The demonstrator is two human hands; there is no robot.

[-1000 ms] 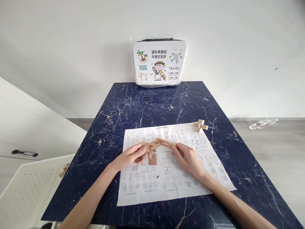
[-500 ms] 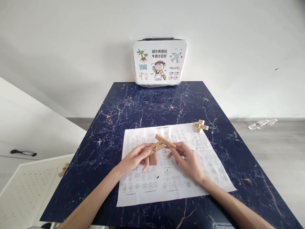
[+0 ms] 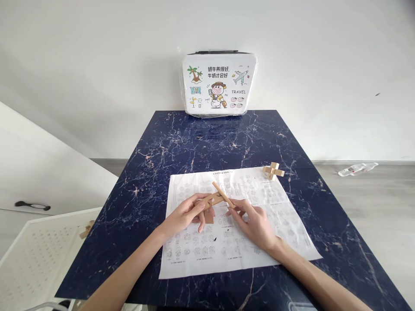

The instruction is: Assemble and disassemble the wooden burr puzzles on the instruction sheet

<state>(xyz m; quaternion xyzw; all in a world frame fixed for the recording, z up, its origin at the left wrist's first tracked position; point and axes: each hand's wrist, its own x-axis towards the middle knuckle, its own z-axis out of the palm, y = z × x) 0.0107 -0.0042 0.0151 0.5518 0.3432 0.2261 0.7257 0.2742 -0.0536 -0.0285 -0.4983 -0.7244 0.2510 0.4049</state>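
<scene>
My left hand (image 3: 188,212) is closed around wooden puzzle pieces (image 3: 215,198); one bears dark marks and points up to the right, and another block (image 3: 209,217) juts down below my fingers. Between thumb and fingers, my right hand (image 3: 254,219) pinches a thin wooden stick (image 3: 222,193), which slants up to the left across the end of the marked piece. Whether the stick touches that piece I cannot tell. Both hands are above a creased instruction sheet (image 3: 259,259) printed with small diagrams.
An assembled wooden cross puzzle (image 3: 273,171) sits at the sheet's upper right corner. The blue marbled table (image 3: 175,142) holds a white cartoon case (image 3: 220,84) at its far edge. At left stands a white perforated bin (image 3: 35,248) with wooden pieces inside. A plastic bottle (image 3: 356,169) lies on the floor.
My right hand has turned the stick, so its narrow side now shows and it slants more steeply across the marked piece. My left hand keeps its grip in nearly the same place.
</scene>
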